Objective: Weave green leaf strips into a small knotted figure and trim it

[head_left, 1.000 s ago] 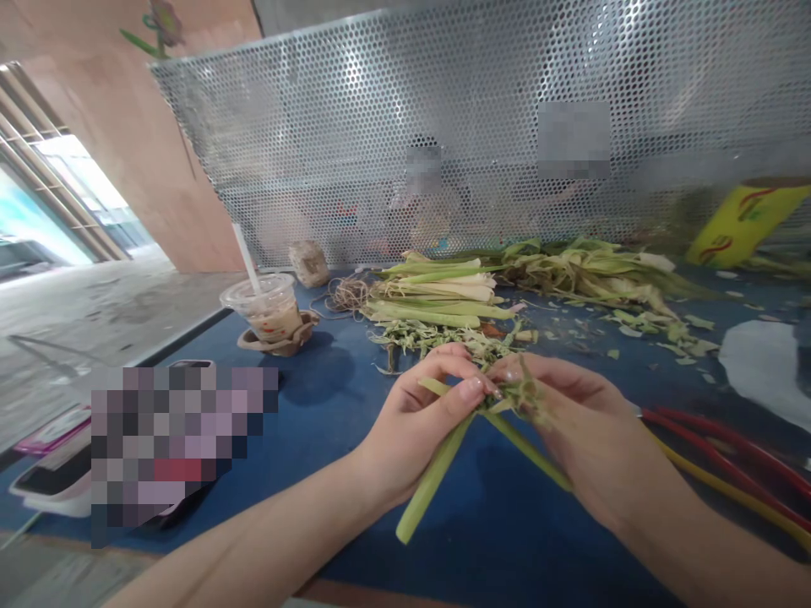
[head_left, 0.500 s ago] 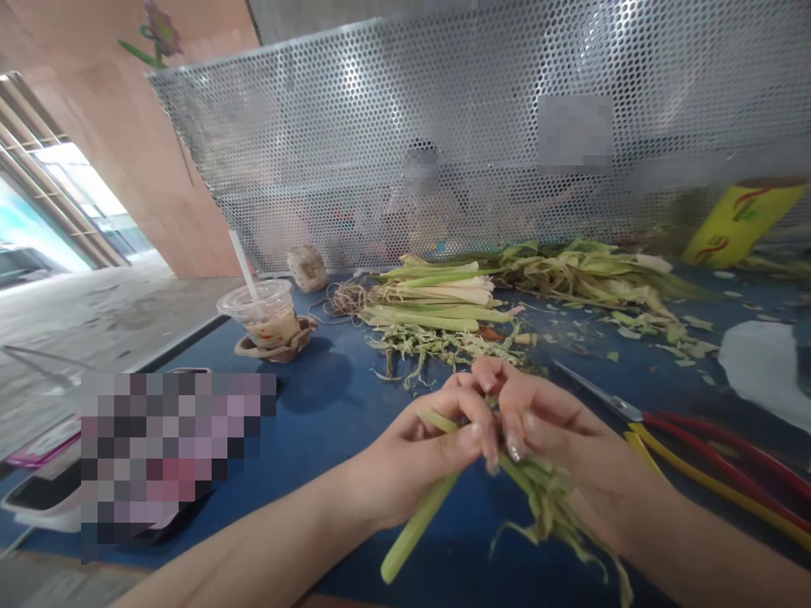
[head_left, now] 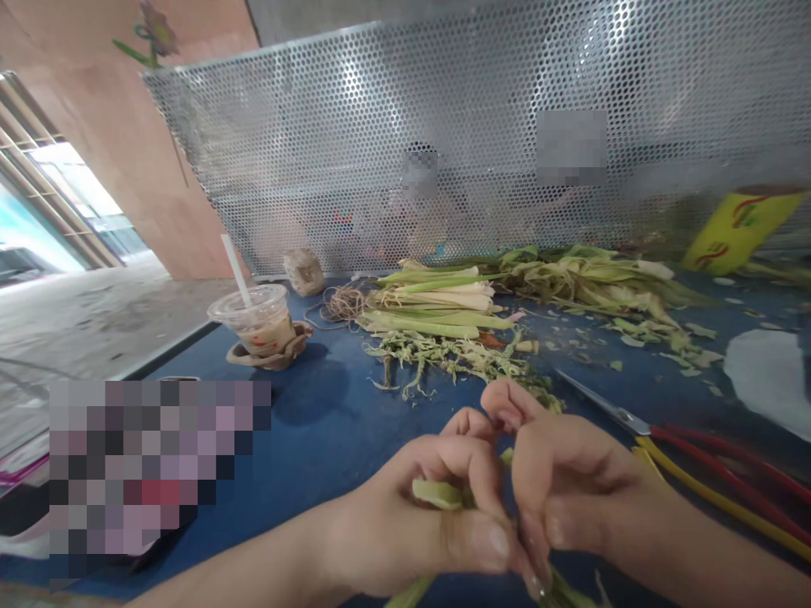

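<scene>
My left hand (head_left: pixel 431 515), closed, has a pale green strip of what looks like corn husk (head_left: pixel 437 494) pinched in its fingers. The strip's folded end pokes out above the thumb, and its tail runs down to the lower edge. My right hand (head_left: pixel 576 485) is pressed against the left, its thumb and finger pinching the same piece. Shredded green ends (head_left: pixel 567 593) hang below the right fingers. Where the fingertips meet, the husk is mostly hidden. Just beyond lie twisted, knotted green strips (head_left: pixel 443 359) and a stack of pale husk strips (head_left: pixel 437 300).
Scissors (head_left: pixel 624 415) with red and yellow handles lie right of my right hand. A lidded drink cup (head_left: pixel 259 325) with a straw stands at left. Twine (head_left: pixel 345 304), loose husks (head_left: pixel 589 283) and a yellow packet (head_left: pixel 741 228) are farther back, before a perforated metal panel (head_left: pixel 355 127).
Both hands have come down and nearer to me with the husk between them. The husk's lower ends have sunk mostly out of the picture.
</scene>
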`<state>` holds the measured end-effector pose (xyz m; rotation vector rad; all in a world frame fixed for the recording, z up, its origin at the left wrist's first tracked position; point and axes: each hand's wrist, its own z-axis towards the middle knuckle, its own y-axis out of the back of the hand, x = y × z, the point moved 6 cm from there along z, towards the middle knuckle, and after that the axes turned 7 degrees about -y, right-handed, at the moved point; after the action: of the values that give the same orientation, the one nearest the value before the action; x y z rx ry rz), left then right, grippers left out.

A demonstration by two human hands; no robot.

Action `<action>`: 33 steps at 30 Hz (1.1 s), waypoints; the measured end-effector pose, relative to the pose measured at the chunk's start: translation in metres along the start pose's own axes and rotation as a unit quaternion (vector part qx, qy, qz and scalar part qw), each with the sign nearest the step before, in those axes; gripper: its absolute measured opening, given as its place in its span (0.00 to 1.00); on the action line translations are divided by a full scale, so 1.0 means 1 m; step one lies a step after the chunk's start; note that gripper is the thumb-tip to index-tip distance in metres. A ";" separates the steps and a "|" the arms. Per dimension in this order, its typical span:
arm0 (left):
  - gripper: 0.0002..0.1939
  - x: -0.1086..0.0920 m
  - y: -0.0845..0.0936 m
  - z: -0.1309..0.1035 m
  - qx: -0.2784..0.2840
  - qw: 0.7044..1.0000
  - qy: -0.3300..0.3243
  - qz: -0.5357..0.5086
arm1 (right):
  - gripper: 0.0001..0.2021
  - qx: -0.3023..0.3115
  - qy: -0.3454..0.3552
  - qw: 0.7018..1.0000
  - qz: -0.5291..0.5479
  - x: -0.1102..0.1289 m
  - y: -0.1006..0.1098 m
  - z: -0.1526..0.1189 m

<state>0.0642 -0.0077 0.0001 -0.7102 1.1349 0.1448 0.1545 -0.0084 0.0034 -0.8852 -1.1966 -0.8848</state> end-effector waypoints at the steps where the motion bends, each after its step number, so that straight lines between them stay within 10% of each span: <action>1: 0.19 -0.001 0.002 0.001 -0.021 1.000 -0.012 0.000 | 0.09 -0.010 0.009 1.000 -0.028 0.002 0.002 0.001; 10: 0.10 0.005 0.028 0.003 -0.194 0.979 -0.050 -0.037 | 0.12 -0.068 -0.003 0.997 0.043 -0.009 0.004 0.009; 16: 0.01 -0.021 0.027 0.003 -0.158 0.967 -0.136 0.147 | 0.10 -0.061 -0.060 0.989 0.124 -0.015 0.004 0.009; 26: 0.13 -0.054 0.011 -0.007 -0.105 0.812 -0.350 0.456 | 0.11 -0.063 -0.086 0.982 0.156 -0.012 0.007 0.012; 33: 0.13 -0.047 0.008 0.000 -0.007 0.851 -0.312 0.422 | 0.04 0.052 -0.108 0.985 0.122 -0.009 0.001 0.013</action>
<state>0.0396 0.0092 0.0376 -0.0915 0.7328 1.0595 0.1490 0.0049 -0.0039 -1.0364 -1.2753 -0.5328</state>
